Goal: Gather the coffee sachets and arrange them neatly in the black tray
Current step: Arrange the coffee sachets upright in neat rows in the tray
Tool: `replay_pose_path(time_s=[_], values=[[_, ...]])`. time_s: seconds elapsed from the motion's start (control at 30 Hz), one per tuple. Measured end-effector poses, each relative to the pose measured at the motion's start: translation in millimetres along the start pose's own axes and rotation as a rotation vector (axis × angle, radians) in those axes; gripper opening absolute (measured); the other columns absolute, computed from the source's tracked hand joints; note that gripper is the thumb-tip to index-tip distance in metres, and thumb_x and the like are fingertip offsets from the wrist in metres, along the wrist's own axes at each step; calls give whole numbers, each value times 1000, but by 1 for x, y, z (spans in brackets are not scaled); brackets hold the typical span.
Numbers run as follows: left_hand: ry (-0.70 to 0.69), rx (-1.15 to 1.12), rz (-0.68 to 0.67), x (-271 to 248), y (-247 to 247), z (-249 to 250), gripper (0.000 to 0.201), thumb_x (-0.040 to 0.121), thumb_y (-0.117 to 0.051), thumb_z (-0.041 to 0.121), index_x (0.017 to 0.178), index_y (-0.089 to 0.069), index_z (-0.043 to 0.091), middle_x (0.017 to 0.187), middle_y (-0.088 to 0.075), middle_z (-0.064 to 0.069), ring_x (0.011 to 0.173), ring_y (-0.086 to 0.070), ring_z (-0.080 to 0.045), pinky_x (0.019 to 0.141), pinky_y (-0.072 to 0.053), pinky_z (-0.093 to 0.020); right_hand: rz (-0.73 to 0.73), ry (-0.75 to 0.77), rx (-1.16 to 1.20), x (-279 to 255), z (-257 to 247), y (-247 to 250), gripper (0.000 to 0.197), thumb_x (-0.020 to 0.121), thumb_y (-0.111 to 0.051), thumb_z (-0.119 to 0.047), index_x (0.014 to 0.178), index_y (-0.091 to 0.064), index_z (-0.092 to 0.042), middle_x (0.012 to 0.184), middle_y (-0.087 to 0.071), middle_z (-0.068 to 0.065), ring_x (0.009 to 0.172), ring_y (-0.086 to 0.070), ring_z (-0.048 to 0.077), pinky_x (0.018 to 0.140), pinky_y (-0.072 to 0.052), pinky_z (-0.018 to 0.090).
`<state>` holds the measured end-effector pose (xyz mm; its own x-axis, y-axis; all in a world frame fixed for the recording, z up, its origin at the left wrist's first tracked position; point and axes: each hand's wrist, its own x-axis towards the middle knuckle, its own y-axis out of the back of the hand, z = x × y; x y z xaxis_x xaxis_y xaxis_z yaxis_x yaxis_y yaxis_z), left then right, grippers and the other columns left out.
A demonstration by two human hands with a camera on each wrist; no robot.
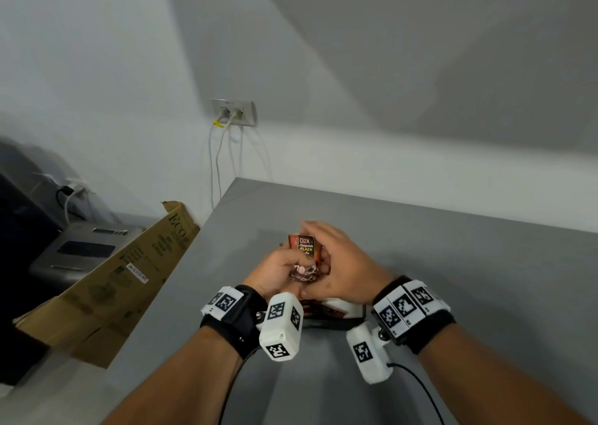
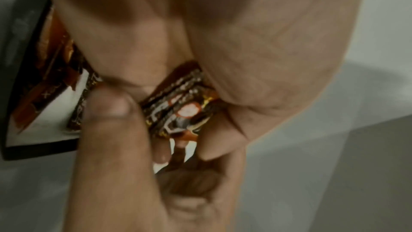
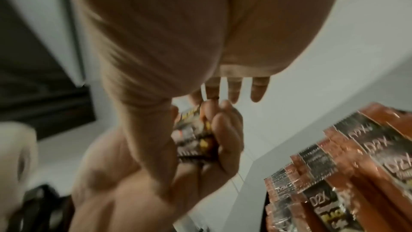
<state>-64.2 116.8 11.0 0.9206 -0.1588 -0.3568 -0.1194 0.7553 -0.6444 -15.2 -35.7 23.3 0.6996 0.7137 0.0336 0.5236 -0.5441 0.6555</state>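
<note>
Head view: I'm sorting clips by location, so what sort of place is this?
Probably an office pantry or utility corner: a plain grey counter against a white wall, a wall socket with cables plugged in, and a flattened cardboard box beside it.

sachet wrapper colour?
Coppery brown and black, yellow lettering on the sachets; clearest in the right wrist view.

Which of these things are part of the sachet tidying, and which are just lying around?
Part of the job:
coffee sachets gripped by left hand
right hand
sachets in black tray
black tray

Just lying about:
cardboard box
wall socket
</note>
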Motion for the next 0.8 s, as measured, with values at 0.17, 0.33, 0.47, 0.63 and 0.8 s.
replay_pose_path(time_s=[0.17, 0.33, 0.47, 0.63, 0.8], values=[[-66, -38, 68, 3, -3, -3, 56, 67, -57, -5, 117, -59, 19, 89, -64, -16, 74, -69, -26, 67, -56, -35, 53, 99, -32, 1, -5, -5, 85, 66, -85, -14, 144, -50, -20, 133, -53, -13, 121, -47, -2, 102, -29, 3], [-115, 73, 143, 7, -2, -5, 56, 89, -43, -11, 138, -50, 15, 93, -64, -18, 71, -68, -25, 59, -56, -32, 56, 107, -25, 1, -3, -6, 85, 65, -90, -21, 141, -53, -26, 129, -52, -25, 116, -47, -8, 100, -29, 3], [-169, 182, 144, 5, -1, 0, 53, 85, -52, -12, 135, -49, 7, 86, -69, -21, 71, -70, -29, 59, -59, -35, 87, -29, 205, 2, 4, 3, 77, 66, -87, -42, 135, -52, -40, 128, -56, -17, 115, -59, 3, 100, -49, 24], [-252, 381, 189, 8, -2, -4, 60, 82, -66, -18, 130, -51, 13, 80, -67, -19, 62, -66, -24, 59, -57, -34, 233, -146, 321, 7, 10, 16, 22, 89, -71, -14, 109, -71, -23, 88, -71, -2, 71, -69, 12, 73, -58, 29], [-303, 518, 250, 13, 0, -8, 67, 65, -86, -1, 122, -57, 22, 103, -69, -28, 83, -72, -35, 78, -60, -43, 133, -189, 236, 8, 18, 25, 14, 87, -70, -7, 95, -73, -19, 76, -73, 5, 61, -66, 10, 68, -56, 29]])
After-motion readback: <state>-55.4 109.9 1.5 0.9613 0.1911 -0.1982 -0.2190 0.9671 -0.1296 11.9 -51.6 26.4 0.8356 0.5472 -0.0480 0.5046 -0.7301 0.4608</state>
